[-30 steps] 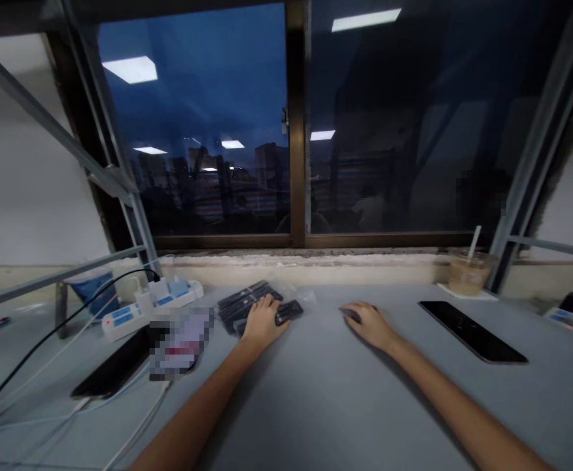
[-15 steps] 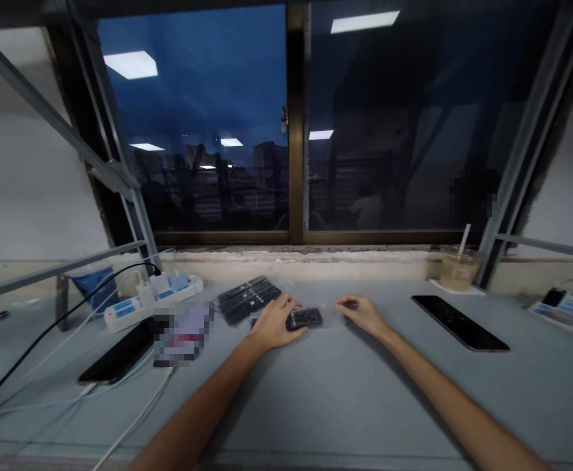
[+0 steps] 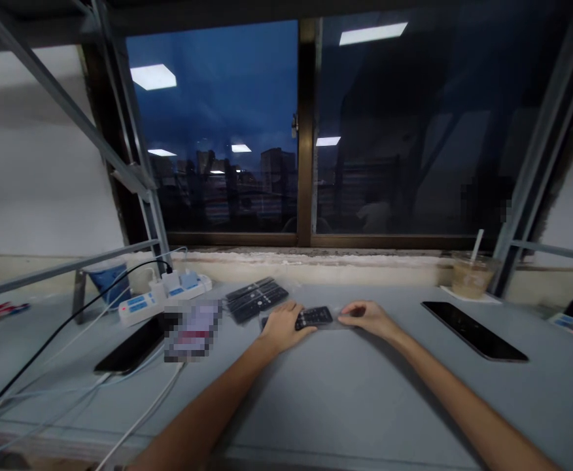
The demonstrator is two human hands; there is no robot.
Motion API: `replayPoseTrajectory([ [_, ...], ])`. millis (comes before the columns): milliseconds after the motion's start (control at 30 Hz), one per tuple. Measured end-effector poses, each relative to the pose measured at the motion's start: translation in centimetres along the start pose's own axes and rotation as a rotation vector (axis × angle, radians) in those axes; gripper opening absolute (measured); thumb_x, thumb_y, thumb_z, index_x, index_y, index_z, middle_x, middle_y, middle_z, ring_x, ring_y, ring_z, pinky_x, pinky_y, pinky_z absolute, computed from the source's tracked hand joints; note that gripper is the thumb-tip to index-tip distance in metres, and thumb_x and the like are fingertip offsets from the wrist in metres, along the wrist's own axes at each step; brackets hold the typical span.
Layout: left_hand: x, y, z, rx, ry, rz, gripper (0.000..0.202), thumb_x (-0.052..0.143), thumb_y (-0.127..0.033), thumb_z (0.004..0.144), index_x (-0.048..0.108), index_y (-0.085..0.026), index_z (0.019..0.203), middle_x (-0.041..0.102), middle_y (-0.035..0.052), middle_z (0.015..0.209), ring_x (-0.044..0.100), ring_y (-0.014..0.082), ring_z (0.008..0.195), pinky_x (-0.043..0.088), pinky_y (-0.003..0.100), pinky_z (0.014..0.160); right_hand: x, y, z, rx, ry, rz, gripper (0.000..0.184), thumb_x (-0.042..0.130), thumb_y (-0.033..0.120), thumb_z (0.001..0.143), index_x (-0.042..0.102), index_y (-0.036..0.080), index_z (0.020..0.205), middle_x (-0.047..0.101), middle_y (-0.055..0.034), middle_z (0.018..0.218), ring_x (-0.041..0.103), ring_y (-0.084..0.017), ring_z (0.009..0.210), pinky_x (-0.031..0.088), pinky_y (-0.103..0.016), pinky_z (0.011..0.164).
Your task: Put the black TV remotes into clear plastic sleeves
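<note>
A black remote control (image 3: 317,317) lies on the desk with its buttons facing up. A clear plastic bag (image 3: 336,322) appears to surround it and stretches past its right end. My left hand (image 3: 285,327) is closed over the remote's left part, thumb along the near side and fingers over the far side. At the bag's right end, my right hand (image 3: 371,318) has thumb and forefinger brought together in a pinch on the thin plastic. Behind my left hand, several more black remotes (image 3: 257,301) lie side by side in clear wrapping.
On the left are a dark phone (image 3: 132,345), a second phone (image 3: 195,330) with a blurred screen, a white power strip (image 3: 139,307) and loose cables (image 3: 156,405). To the right lie a large black phone (image 3: 473,330) and a drink cup with a straw (image 3: 470,278).
The camera view has turned slightly left, so everything sits further right. My right fingertips have dropped a little towards the desk. The remote's buttons show more clearly under my left hand.
</note>
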State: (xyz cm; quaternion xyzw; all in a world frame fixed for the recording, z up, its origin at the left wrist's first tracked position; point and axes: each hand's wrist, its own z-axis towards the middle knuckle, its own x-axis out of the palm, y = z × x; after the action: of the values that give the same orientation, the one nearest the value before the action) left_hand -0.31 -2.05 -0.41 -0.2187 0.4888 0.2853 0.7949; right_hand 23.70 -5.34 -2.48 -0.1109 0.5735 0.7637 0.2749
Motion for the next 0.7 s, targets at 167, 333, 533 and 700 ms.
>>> replayPoseTrajectory([
  [167, -0.4, -0.8, 0.0, -0.113, -0.007, -0.002, 0.048, 0.037, -0.059, 0.083, 0.05, -0.017, 0.103, 0.062, 0.0076, 0.096, 0.059, 0.0229, 0.091, 0.043, 0.031, 0.079, -0.1, 0.3, 0.3, 0.03, -0.08, 0.07, 0.036, 0.065, 0.051, 0.059, 0.064, 0.016, 0.064, 0.063, -0.0024, 0.061, 0.055, -0.015, 0.059, 0.039, -0.025, 0.055],
  [333, -1.0, -1.0, 0.0, -0.174, 0.042, -0.014, 0.048, 0.039, -0.06, 0.082, 0.048, -0.018, 0.103, 0.063, 0.0071, 0.096, 0.061, 0.0238, 0.089, 0.045, 0.03, 0.075, -0.1, 0.5, 0.8, 0.076, -0.136, 0.113, 0.037, 0.062, 0.053, 0.06, 0.059, 0.017, 0.067, 0.062, -0.0026, 0.062, 0.056, -0.015, 0.059, 0.041, -0.027, 0.057],
  [533, -1.0, -0.6, 0.0, -0.185, 0.042, -0.021, 0.048, 0.043, -0.058, 0.08, 0.049, -0.017, 0.104, 0.063, 0.0087, 0.098, 0.06, 0.0251, 0.092, 0.044, 0.031, 0.077, 0.5, 0.9, 0.2, 0.136, -0.142, 0.097, 0.047, 0.061, 0.053, 0.062, 0.06, 0.016, 0.091, 0.062, -0.002, 0.057, 0.059, -0.018, 0.055, 0.041, -0.028, 0.053],
  [700, -0.7, -0.1, 0.1, -0.161, 0.034, -0.029, 0.044, 0.05, -0.056, 0.078, 0.052, -0.017, 0.1, 0.063, 0.0084, 0.098, 0.06, 0.0252, 0.091, 0.044, 0.032, 0.079, 0.5, 1.1, 0.0, 0.071, -0.164, 0.087, 0.042, 0.059, 0.056, 0.06, 0.062, 0.017, 0.074, 0.063, -0.0042, 0.067, 0.058, -0.018, 0.064, 0.043, -0.029, 0.062],
])
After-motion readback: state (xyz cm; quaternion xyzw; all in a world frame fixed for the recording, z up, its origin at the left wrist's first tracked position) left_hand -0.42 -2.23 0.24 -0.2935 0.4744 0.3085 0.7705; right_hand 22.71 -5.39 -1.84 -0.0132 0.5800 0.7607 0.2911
